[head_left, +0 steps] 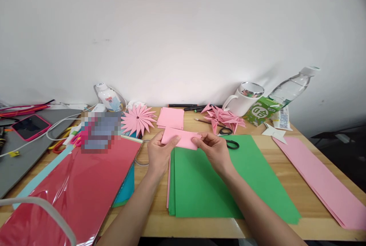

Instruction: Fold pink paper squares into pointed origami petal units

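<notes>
Both hands hold one small folded pink paper (181, 138) above the far edge of a stack of green sheets (217, 185). My left hand (158, 152) pinches its left end with the thumb on top. My right hand (213, 148) pinches its right end with curled fingers. Just behind the paper lies a small pile of pink squares (170, 118). Black scissors (230, 138) lie partly hidden behind my right hand.
A pink paper flower (138, 119) and folded pink star pieces (224, 118) sit at the back. White mug (243, 100), green carton (261, 110) and water bottle (291, 86) stand at the right rear. Long pink strips (320, 179) lie right; wrapped red sheets (77, 188) and a laptop (17, 150) left.
</notes>
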The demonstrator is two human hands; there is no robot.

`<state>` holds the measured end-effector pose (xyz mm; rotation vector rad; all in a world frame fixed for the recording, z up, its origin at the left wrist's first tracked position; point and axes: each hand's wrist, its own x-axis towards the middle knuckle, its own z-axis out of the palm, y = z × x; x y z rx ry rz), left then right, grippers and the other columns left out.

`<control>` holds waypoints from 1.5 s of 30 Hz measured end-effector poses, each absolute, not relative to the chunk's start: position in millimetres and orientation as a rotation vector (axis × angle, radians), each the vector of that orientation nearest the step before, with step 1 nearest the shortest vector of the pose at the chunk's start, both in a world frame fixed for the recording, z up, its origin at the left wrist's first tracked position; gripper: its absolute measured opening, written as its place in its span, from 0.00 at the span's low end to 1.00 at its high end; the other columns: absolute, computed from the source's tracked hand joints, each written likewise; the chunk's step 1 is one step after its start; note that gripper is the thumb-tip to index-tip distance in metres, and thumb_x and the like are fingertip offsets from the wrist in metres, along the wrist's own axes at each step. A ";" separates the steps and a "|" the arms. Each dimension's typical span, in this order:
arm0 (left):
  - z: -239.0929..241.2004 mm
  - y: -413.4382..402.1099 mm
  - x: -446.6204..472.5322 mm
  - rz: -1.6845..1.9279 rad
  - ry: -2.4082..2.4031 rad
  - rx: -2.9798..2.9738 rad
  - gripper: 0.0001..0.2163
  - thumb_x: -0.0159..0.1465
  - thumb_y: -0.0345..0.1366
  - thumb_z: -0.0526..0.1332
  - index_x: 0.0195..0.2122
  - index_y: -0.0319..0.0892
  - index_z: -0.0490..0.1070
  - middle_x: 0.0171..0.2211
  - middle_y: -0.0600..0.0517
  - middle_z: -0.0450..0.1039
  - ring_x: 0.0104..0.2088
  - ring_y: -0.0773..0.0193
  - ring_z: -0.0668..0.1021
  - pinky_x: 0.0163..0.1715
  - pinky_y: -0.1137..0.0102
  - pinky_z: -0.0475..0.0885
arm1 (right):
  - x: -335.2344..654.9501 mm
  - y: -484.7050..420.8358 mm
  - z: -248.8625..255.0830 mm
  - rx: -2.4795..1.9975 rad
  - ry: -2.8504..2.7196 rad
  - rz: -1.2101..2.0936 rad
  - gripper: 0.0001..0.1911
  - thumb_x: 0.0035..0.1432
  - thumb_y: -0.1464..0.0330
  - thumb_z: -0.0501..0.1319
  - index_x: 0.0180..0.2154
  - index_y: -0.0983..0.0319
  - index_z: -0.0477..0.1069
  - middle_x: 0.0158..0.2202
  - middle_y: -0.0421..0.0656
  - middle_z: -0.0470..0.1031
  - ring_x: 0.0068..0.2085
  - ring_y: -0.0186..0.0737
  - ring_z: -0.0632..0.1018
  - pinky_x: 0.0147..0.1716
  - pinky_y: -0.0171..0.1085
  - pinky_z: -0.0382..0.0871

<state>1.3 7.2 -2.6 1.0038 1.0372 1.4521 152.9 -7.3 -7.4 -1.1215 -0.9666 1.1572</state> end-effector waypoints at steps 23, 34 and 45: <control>-3.1 7.9 0.6 1.439 1.055 0.925 0.13 0.42 0.32 0.71 0.30 0.37 0.76 0.22 0.55 0.73 0.25 0.69 0.73 0.27 0.74 0.68 | 152.9 -7.6 -4.7 -1.118 -0.957 1.174 0.16 0.33 0.61 0.72 0.21 0.63 0.70 0.19 0.35 0.65 0.23 0.30 0.64 0.23 0.32 0.59; 4.7 8.9 4.2 1.388 1.013 0.747 0.16 0.37 0.31 0.73 0.29 0.36 0.76 0.25 0.52 0.75 0.25 0.68 0.73 0.28 0.72 0.69 | 153.0 -8.4 -1.4 -1.136 -0.936 1.175 0.18 0.29 0.60 0.73 0.20 0.64 0.70 0.19 0.36 0.67 0.22 0.29 0.65 0.22 0.31 0.59; 4.0 9.5 3.8 1.380 0.998 0.757 0.17 0.37 0.31 0.73 0.30 0.36 0.76 0.26 0.52 0.75 0.25 0.68 0.73 0.28 0.72 0.68 | 153.9 -8.5 -0.9 -1.138 -0.936 1.168 0.20 0.26 0.59 0.73 0.18 0.63 0.68 0.18 0.36 0.65 0.21 0.29 0.65 0.21 0.32 0.61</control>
